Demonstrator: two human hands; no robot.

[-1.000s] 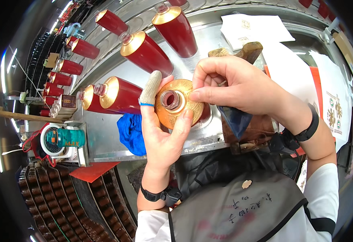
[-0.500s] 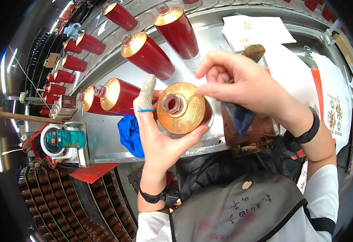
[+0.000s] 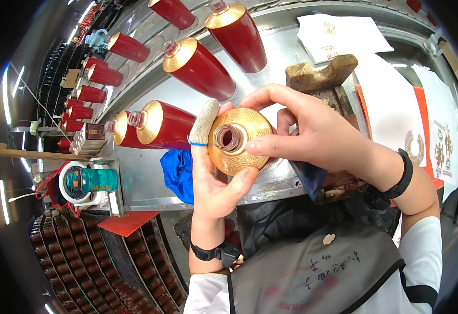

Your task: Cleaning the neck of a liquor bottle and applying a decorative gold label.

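Note:
A bottle (image 3: 252,123) with an embossed gold shoulder and a clear glass neck is tilted so its mouth faces up at me. My left hand (image 3: 216,193) is wrapped round its side, a pale cloth cot with a blue edge over one finger. My right hand (image 3: 318,125) bends over the other side. Its thumb presses on the gold shoulder and its index finger reaches the far rim. The bottle's lower body is hidden. To the left lies a bunched blue cloth (image 3: 176,175). Dark red bottles with gold shoulders stand close by, one (image 3: 200,68) behind my left hand.
A notched wooden block (image 3: 323,73) stands beyond my right hand. White printed sheets (image 3: 393,112) lie over red-orange ones on the right. At left stand a small white fan (image 3: 73,181) and a teal container (image 3: 99,179). A metal rim (image 3: 140,204) bounds the bench in front.
My right hand has come down onto the bottle's gold shoulder from beside it. The wooden block now shows more fully, and the whole view has shifted slightly.

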